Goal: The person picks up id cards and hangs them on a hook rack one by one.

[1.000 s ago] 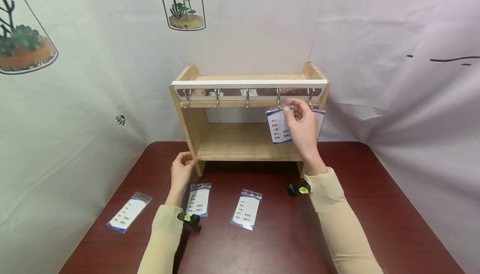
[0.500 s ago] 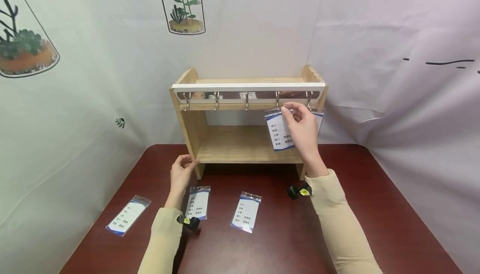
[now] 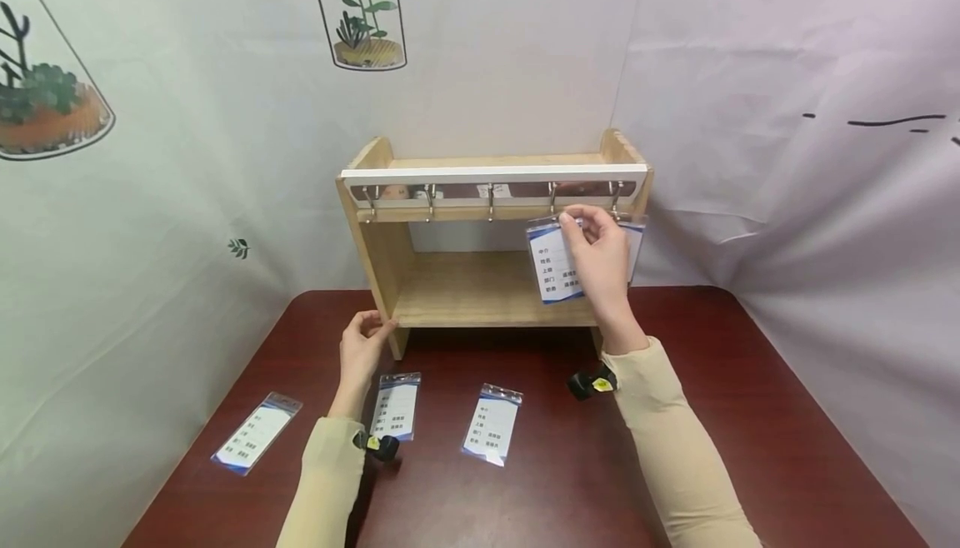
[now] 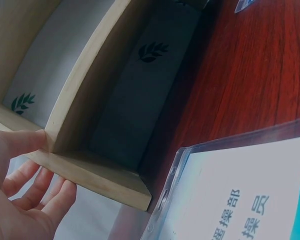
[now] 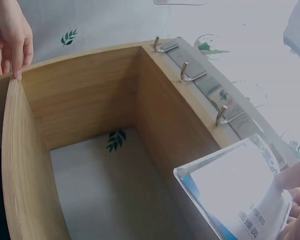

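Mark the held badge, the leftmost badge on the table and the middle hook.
Held badge [image 3: 553,266]: head view, on its printed face.
Leftmost badge [image 3: 257,433]: head view, middle of its card.
Middle hook [image 3: 491,201]: head view, on its stem.

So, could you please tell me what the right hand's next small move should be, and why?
I'd probably ease the badge onto the fourth hook from the left: the right hand pinches its top edge right by that hook, and the left hand grips the left side of the rack. Whether the badge is already hooked is hidden.
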`<state>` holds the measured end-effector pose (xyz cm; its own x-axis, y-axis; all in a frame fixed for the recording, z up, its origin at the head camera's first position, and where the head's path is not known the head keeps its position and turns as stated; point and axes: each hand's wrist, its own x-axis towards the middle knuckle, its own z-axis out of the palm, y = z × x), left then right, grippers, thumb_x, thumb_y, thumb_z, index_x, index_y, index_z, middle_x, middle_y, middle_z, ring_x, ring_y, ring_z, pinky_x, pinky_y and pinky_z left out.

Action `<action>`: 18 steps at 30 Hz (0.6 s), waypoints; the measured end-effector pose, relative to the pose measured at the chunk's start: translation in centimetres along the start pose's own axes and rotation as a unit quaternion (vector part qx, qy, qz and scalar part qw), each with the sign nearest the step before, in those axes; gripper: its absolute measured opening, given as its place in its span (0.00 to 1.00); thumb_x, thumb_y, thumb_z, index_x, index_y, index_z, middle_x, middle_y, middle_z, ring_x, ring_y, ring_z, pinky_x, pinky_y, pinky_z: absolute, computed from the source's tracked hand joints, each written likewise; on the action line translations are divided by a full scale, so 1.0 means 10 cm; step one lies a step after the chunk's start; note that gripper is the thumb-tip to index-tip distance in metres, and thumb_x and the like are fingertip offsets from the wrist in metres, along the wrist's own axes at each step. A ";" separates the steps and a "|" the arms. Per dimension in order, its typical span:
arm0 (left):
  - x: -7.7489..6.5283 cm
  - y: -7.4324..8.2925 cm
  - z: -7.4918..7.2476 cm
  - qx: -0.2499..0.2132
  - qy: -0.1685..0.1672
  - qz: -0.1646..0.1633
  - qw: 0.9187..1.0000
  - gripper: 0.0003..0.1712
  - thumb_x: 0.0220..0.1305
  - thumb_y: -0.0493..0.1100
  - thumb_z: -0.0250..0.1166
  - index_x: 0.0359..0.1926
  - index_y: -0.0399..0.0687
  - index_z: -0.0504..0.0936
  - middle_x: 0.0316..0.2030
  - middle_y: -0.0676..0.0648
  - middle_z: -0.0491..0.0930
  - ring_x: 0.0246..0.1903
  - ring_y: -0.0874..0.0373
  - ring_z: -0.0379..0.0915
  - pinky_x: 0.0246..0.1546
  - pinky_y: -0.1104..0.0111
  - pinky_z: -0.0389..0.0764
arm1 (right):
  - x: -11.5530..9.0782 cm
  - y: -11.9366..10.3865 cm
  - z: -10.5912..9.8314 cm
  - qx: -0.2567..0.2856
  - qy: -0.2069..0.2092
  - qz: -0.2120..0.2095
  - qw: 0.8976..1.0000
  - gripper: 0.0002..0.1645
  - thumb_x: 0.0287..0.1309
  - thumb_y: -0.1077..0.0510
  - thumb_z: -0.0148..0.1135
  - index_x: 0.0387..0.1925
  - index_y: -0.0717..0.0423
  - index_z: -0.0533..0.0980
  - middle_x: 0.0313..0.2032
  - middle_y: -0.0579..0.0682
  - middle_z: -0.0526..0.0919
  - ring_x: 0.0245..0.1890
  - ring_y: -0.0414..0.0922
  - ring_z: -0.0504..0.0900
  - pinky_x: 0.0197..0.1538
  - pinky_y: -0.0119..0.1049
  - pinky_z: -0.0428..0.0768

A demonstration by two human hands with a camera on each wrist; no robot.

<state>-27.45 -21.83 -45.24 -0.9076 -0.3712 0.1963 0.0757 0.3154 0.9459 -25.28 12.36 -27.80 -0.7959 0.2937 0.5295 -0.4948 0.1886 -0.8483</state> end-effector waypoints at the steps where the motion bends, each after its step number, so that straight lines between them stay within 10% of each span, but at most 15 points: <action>1: 0.00 0.00 0.00 0.001 0.000 0.000 1.000 0.20 0.62 0.43 0.72 0.52 0.39 0.78 0.47 0.38 0.80 0.48 0.47 0.80 0.38 0.75 0.75 | 0.00 0.00 0.01 0.000 0.003 0.001 1.000 0.13 0.67 0.60 0.64 0.47 0.65 0.81 0.38 0.61 0.86 0.28 0.40 0.81 0.28 0.26 0.76; 18: 0.00 -0.04 -0.01 -0.002 -0.003 -0.003 1.000 0.21 0.62 0.44 0.72 0.52 0.40 0.77 0.46 0.40 0.80 0.48 0.47 0.80 0.37 0.76 0.75 | 0.00 0.08 0.08 -0.017 0.027 -0.016 0.999 0.11 0.67 0.61 0.63 0.46 0.64 0.80 0.39 0.58 0.87 0.28 0.39 0.80 0.28 0.25 0.76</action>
<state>-27.39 -22.02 -45.58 -0.9107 -0.3678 0.1882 0.0712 0.3091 0.9484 -25.95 11.72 -28.46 -0.7588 0.3375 0.5571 -0.5070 0.2310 -0.8304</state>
